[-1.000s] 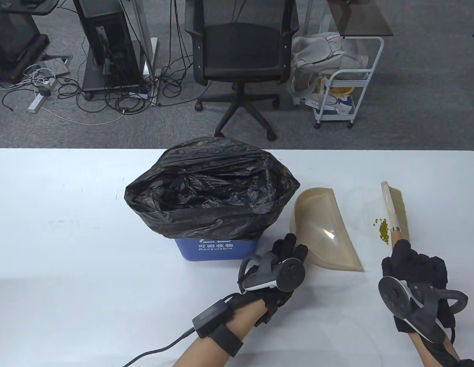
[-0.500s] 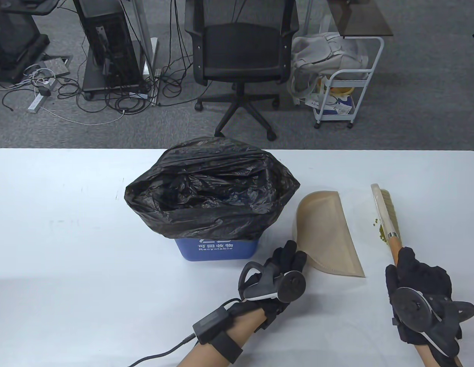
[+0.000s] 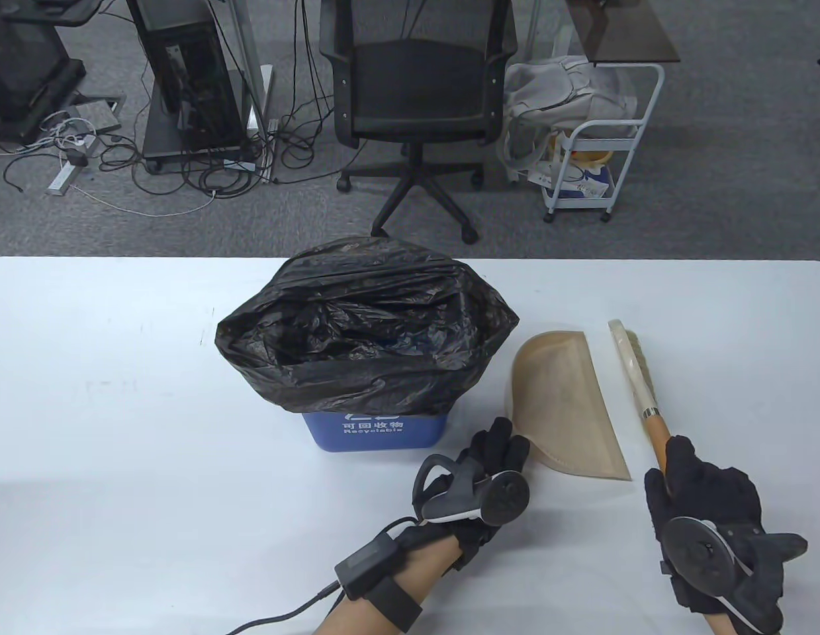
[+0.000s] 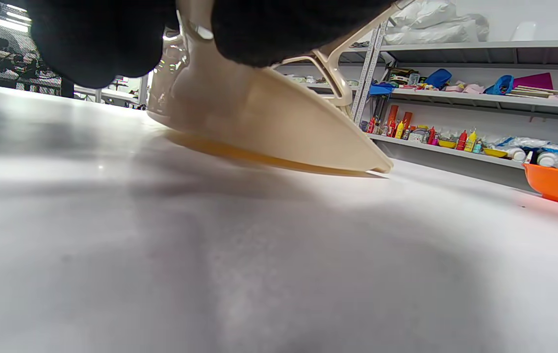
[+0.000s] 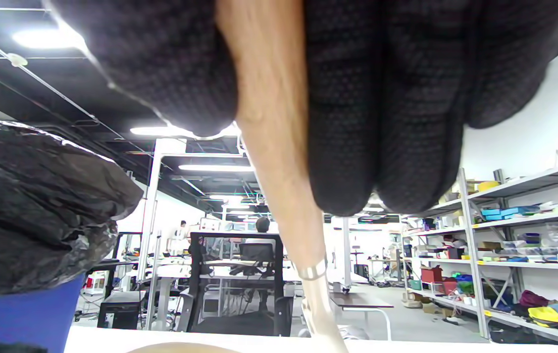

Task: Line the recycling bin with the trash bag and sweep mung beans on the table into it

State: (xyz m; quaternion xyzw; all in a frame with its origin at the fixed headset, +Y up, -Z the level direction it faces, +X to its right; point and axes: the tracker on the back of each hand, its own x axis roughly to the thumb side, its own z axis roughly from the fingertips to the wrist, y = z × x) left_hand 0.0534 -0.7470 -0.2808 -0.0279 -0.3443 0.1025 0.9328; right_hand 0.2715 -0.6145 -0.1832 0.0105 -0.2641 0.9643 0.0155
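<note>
A blue recycling bin (image 3: 373, 430) stands mid-table, lined with a black trash bag (image 3: 366, 331) that spills over its rim. To its right a beige dustpan (image 3: 565, 403) lies on the table, its open edge facing right. My left hand (image 3: 499, 453) holds the pan at its near left corner; in the left wrist view gloved fingers (image 4: 112, 39) grip the dustpan (image 4: 269, 127). My right hand (image 3: 701, 493) grips the wooden handle of a brush (image 3: 631, 367), whose bristles stand just right of the pan's edge. No mung beans show; the brush covers where they lay.
The white table (image 3: 118, 430) reaches to both sides of the bin. Beyond its far edge stand an office chair (image 3: 416, 86) and a white cart (image 3: 595, 152). In the right wrist view, the bag (image 5: 38, 206) and bin (image 5: 24, 314) are at the left.
The right hand has swept the brush leftwards up to the dustpan's open edge. The beans seen beside the bristles are now out of sight. The dustpan settled flat; the left hand stayed.
</note>
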